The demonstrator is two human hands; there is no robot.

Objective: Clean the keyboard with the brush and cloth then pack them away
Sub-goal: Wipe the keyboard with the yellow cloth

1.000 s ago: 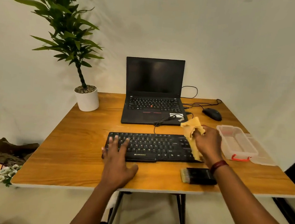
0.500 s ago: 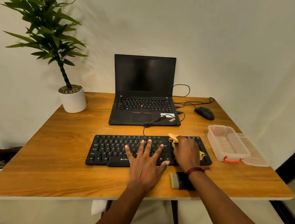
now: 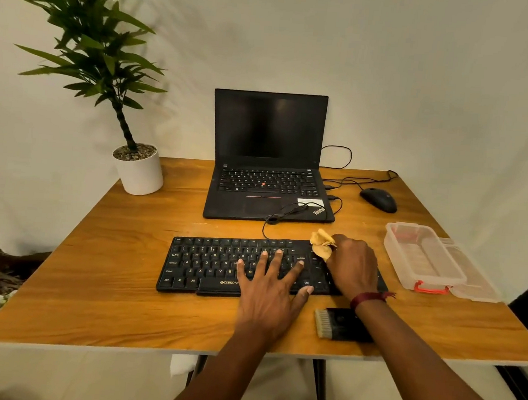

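Gripping hand: the right hand [image 3: 354, 266] was on the right end of the keyboard [image 3: 206, 265], fingers curled around the yellow cloth [image 3: 322, 245], which stuck out at the keyboard's far right corner.
Flat hand: the left hand [image 3: 269, 291] lay on the keys right of the keyboard's middle, fingers straight and spread wide.
Brush [image 3: 338, 324]: on the table [image 3: 105, 281] just in front of the keyboard's right end, bristles pointing left, partly under the right forearm.
Box [image 3: 399, 259]: clear plastic, open, right of the keyboard; its lid [image 3: 473, 278] lay on the box's far side.
Behind the keyboard: an open laptop [image 3: 266, 155], a mouse [image 3: 378, 199].
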